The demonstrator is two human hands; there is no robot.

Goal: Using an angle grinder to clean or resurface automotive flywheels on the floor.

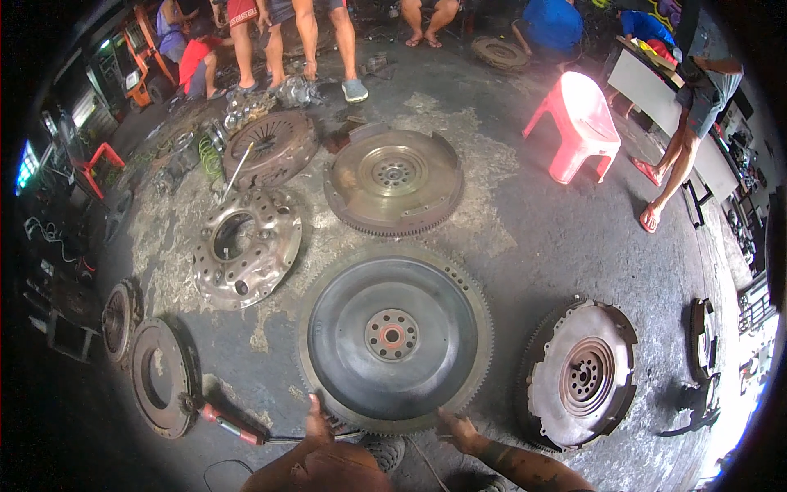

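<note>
A large grey flywheel (361, 295) with a toothed rim and a bolt-holed hub lies in front of me. My left hand (320, 422) grips its near left edge, the thumb up against the rim and the fingers partly hidden. At the near right edge, my right hand (461, 432) holds the rim, its fingertips tucked against or under it. Just beyond lies a second, brownish flywheel (352, 184). A clutch pressure plate (270, 266) sits to its left, and another flywheel (553, 394) with a notched edge rests on the right.
A red-handled power tool (234, 425) and a metal ring (141, 353) lie at left. A rusty clutch cover (291, 160) is farther off. A pink plastic chair (584, 135) stands at the back right. Several people are around the far floor, near an orange forklift (141, 78).
</note>
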